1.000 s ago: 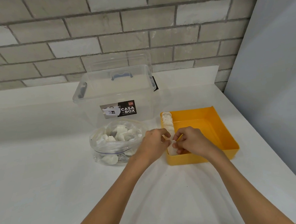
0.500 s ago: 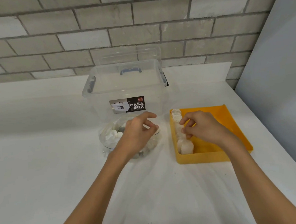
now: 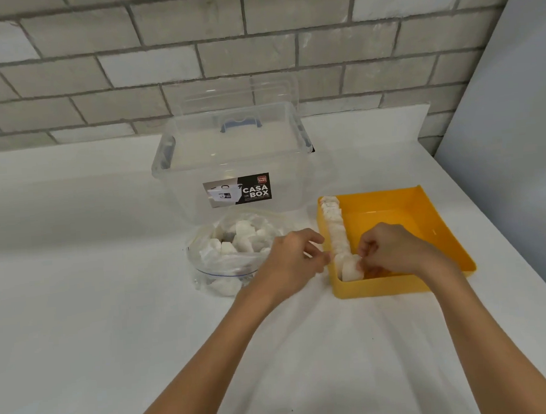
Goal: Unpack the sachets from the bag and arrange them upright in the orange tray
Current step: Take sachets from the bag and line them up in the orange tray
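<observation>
Two hands low | left hand (image 3: 293, 260) loosely open beside bag (image 3: 232, 251) | right hand (image 3: 388, 252) pinching sachet (image 3: 350, 269) in tray (image 3: 441, 227)

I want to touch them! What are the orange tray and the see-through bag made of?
The orange tray looks like hard, smooth plastic: stiff straight walls with a slight shine. The bag looks like thin, soft clear plastic: it crinkles and you see the white sachets through it.

White table (image 3: 79, 317) against grey brick wall (image 3: 254, 46), plain grey panel (image 3: 520, 157) right.
</observation>
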Motion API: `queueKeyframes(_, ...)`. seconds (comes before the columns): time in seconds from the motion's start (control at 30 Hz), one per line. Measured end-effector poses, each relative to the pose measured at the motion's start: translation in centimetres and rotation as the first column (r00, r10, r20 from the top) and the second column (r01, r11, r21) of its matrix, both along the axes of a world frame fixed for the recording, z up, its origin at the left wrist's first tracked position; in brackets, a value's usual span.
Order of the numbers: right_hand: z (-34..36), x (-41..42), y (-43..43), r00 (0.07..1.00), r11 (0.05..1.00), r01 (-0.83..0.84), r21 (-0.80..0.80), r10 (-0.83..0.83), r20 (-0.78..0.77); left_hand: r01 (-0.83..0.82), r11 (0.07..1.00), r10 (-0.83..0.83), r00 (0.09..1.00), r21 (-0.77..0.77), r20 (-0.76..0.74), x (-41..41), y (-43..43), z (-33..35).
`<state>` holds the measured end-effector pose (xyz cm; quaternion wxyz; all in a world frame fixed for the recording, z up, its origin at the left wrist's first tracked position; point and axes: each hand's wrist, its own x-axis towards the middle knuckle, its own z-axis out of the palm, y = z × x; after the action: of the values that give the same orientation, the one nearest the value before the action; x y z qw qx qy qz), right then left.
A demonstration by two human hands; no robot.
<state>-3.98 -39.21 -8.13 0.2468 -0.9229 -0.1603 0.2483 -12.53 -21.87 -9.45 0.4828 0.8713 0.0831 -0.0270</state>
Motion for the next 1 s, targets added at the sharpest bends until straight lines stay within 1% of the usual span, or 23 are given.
queueKeyframes(0.1,-0.4,-0.2,0.1,0.998,0.994,0.064,0.093,-0.061,-0.029,0.027,0.999,-0.025,0.998,0.03,-0.065,0.6,-1.3,-0.8)
queueKeyframes(0.2,-0.7,-0.6,0.6,0.997,0.988,0.072,0.136,-0.068,-0.035,0.026,0.998,-0.022,0.997,0.051,-0.07,0.8,-1.5,-1.0)
queueKeyframes(0.43,-1.2,-0.7,0.7,0.999,0.99,0.054,0.134,-0.054,-0.004,0.037,0.998,-0.034,0.997,0.045,-0.076,0.3,-1.2,-0.9)
queueKeyframes(0.57,-0.8,-0.6,0.3,0.998,0.991,0.057,0.118,-0.056,-0.012,0.017,0.999,-0.015,0.999,0.029,-0.049,0.0,-0.8,-0.6)
queueKeyframes(0.63,-0.4,-0.5,0.2,0.998,0.993,0.048,0.106,-0.051,0.023,0.002,1.0,-0.002,0.999,0.012,-0.035,-0.2,-0.5,-0.3)
queueKeyframes(0.7,0.2,-0.4,0.4,0.995,0.993,0.025,0.111,-0.036,0.096,-0.019,1.0,0.019,1.0,-0.02,-0.007,-0.4,0.0,0.1)
queueKeyframes(0.8,1.1,-0.3,1.7,0.984,0.98,-0.022,0.199,-0.014,0.178,-0.066,0.996,0.069,0.996,-0.056,0.049,-0.7,1.3,0.9)
queueKeyframes(0.9,1.9,-0.5,4.1,0.974,0.952,-0.095,0.289,0.029,0.223,-0.127,0.992,0.126,0.985,-0.002,0.121,-0.7,3.4,2.0)
queueKeyframes(1.0,2.2,-0.7,7.4,0.963,0.93,-0.191,0.314,0.116,0.244,-0.188,0.977,0.172,0.973,0.103,0.154,-0.4,6.3,2.7)
